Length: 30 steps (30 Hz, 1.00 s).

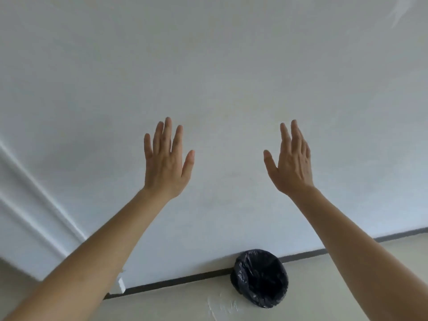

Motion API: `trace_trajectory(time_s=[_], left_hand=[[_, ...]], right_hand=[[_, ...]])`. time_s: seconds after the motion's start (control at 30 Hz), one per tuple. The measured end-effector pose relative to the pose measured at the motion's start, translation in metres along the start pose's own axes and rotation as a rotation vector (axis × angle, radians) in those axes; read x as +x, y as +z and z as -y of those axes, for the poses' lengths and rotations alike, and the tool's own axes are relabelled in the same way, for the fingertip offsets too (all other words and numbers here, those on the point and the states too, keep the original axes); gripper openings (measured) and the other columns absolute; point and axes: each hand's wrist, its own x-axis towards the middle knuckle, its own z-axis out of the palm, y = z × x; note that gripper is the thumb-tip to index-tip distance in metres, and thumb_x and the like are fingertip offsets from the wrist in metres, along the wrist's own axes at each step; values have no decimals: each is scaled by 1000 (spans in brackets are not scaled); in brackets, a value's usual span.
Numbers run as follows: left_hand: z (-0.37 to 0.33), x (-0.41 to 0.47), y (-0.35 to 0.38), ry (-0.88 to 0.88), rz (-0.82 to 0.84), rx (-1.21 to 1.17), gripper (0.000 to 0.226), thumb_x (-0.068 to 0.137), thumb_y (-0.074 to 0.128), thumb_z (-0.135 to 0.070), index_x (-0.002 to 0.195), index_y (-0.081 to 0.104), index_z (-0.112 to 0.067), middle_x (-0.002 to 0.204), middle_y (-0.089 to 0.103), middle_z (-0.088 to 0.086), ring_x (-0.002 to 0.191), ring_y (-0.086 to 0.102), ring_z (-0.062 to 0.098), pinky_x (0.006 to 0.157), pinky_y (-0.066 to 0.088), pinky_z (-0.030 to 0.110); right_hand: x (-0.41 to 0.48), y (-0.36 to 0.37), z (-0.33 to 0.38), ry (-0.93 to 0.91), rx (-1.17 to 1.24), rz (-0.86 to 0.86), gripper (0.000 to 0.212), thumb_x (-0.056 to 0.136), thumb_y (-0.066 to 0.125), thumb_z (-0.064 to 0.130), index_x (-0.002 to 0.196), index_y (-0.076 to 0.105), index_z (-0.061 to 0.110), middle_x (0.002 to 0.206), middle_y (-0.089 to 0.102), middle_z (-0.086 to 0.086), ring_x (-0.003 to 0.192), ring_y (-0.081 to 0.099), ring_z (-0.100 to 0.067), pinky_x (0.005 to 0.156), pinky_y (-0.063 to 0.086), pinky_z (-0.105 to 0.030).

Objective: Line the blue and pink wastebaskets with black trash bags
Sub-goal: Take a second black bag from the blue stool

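A wastebasket (260, 278) stands on the floor against the wall, low and right of centre. A black trash bag covers its rim and inside, so its own colour is hidden. My left hand (165, 162) is raised in front of the white wall with its fingers spread and nothing in it. My right hand (293, 163) is raised level with it, also open and empty. Both hands are well above the wastebasket and apart from it. No second wastebasket is in view.
A white wall (220, 66) fills most of the view. A dark baseboard strip (176, 282) runs along its foot above the beige floor (173, 306). White door trim (34, 193) stands at the left.
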Motion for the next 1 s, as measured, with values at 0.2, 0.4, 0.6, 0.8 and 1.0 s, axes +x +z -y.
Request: trace_trajectory(time_s=[0.2,0.4,0.6,0.8,1.0], left_hand=[[124,-124,-122,-326,-11,286,62,100,30,-45,150,29,-8,161,16,20,148,15,35,117,16,58],[229,-305,-281,-654,-42,571,60,100,31,-46,149,35,-12,159,17,24,147,17,39,114,18,61],[298,-497,-426,-906,0,743,67,100,22,-55,155,20,-17,163,3,18,150,3,35,118,12,59],[357,-618,-519,-1083,-10,869,66,99,28,-51,153,27,-14,163,7,19,150,9,34,117,16,60],[454,-691,-545,-1168,-34,889,64,99,33,-49,150,32,-11,161,15,21,149,13,36,114,20,62]], right_hand=[[2,56,168,-307,255,146,74,98,47,40,155,10,11,161,8,-22,148,12,-35,117,19,-51],[-87,76,420,-643,505,247,71,100,43,43,155,15,8,161,10,-22,148,15,-37,116,21,-53],[-204,67,670,-857,666,322,70,100,40,48,154,19,10,162,10,-20,148,14,-36,119,18,-52],[-304,57,850,-1039,801,384,69,100,41,48,154,18,13,162,8,-19,148,15,-37,117,21,-52],[-372,91,1000,-1169,938,440,70,99,47,43,154,22,8,162,10,-21,147,16,-37,115,24,-53]])
